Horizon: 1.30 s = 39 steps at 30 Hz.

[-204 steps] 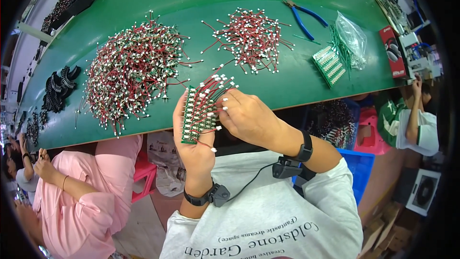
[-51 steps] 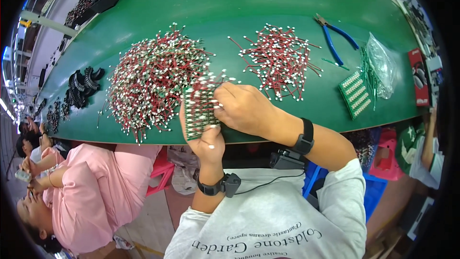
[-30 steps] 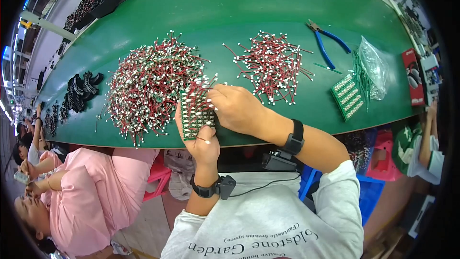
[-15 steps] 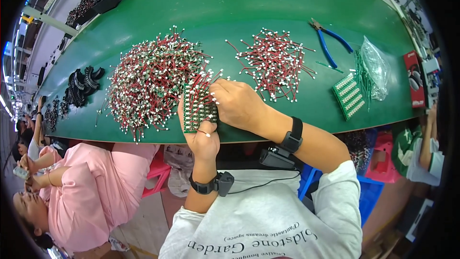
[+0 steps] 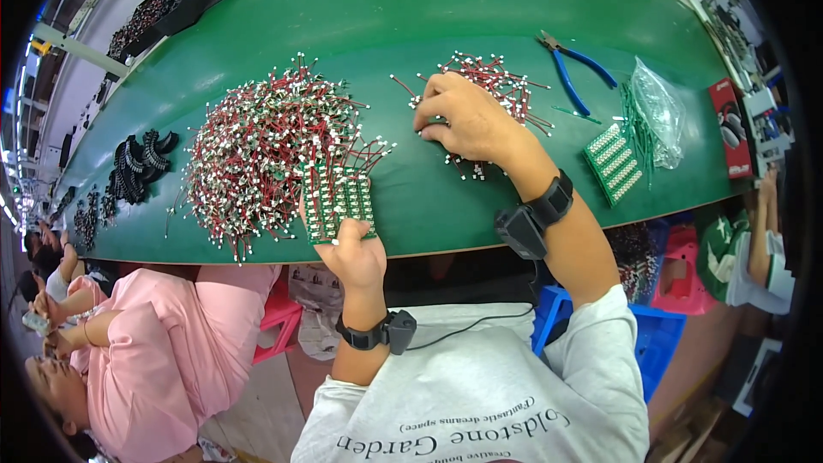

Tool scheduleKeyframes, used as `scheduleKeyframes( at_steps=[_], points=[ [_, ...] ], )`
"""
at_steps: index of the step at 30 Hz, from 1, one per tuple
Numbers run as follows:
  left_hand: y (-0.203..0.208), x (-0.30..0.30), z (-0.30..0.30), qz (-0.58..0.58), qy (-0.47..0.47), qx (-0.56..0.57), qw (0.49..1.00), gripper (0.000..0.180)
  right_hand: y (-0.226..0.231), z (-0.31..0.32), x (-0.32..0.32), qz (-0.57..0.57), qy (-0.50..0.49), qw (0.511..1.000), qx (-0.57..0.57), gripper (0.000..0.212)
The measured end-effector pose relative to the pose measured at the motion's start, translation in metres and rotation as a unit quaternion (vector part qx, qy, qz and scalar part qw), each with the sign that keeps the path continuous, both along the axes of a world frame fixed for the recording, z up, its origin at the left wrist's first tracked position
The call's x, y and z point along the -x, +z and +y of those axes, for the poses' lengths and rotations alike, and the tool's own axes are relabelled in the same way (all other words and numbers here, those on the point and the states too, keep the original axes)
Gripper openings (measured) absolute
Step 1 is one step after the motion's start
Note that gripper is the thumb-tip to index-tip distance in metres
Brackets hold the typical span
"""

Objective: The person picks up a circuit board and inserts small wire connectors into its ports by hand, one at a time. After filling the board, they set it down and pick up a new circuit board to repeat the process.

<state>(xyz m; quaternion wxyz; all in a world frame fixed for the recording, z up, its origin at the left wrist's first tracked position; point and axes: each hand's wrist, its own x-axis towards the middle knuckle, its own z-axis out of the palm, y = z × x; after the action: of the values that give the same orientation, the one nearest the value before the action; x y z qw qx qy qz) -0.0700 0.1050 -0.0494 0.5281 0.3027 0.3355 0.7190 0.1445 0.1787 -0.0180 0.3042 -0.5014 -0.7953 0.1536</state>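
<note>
My left hand (image 5: 353, 259) grips a green circuit board panel (image 5: 339, 206) by its near edge, thumb on top. Rows of small white parts cover the panel, and several red wires with white connectors stick out at its far end. My right hand (image 5: 467, 120) is at the left side of a smaller pile of red wires with white connectors (image 5: 506, 86). Its thumb and forefinger come together in a pinch; what lies between them is too small to make out. Left of the panel, touching or close to it, is a large heap of wired small boards (image 5: 266, 146).
Blue-handled cutters (image 5: 570, 77), another green panel (image 5: 613, 165), green strips (image 5: 634, 124), a clear plastic bag (image 5: 660, 116) and a red box (image 5: 730, 130) lie to the right on the green table (image 5: 411, 17). Black curved parts (image 5: 137, 163) lie left. A person in pink (image 5: 163, 351) sits left.
My right hand has left the panel and moved right and away to the smaller wire pile. My left hand still holds the panel, now slightly lower and further left in view.
</note>
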Motion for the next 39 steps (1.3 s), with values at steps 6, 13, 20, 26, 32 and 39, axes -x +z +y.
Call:
scheduleKeyframes(
  at_steps=[6, 13, 20, 26, 32, 39],
  points=[
    [-0.002, 0.0, 0.0, 0.008, 0.016, 0.007, 1.0, 0.066, 0.0, 0.012, 0.01, 0.045, 0.005, 0.99, -0.13, 0.012],
    [0.008, -0.001, 0.0, 0.007, 0.028, 0.022, 0.999, 0.07, 0.01, 0.005, 0.02, 0.228, -0.004, 0.973, -0.024, 0.004],
    [0.021, -0.01, -0.001, -0.043, 0.043, -0.009, 0.998, 0.064, 0.019, -0.013, 0.031, 0.346, 0.081, 0.93, 0.095, 0.01],
    [0.014, -0.024, 0.004, -0.083, 0.068, 0.001, 0.994, 0.054, 0.006, -0.022, 0.052, 0.211, 0.138, 0.967, -0.032, 0.009],
    [0.012, -0.023, 0.005, -0.076, 0.067, -0.003, 0.995, 0.054, -0.008, -0.022, 0.062, 0.171, 0.116, 0.977, -0.049, 0.01],
    [0.011, -0.023, 0.006, -0.078, 0.068, -0.001, 0.995, 0.06, -0.016, -0.019, 0.062, 0.179, 0.123, 0.975, -0.05, 0.011]
  ],
)
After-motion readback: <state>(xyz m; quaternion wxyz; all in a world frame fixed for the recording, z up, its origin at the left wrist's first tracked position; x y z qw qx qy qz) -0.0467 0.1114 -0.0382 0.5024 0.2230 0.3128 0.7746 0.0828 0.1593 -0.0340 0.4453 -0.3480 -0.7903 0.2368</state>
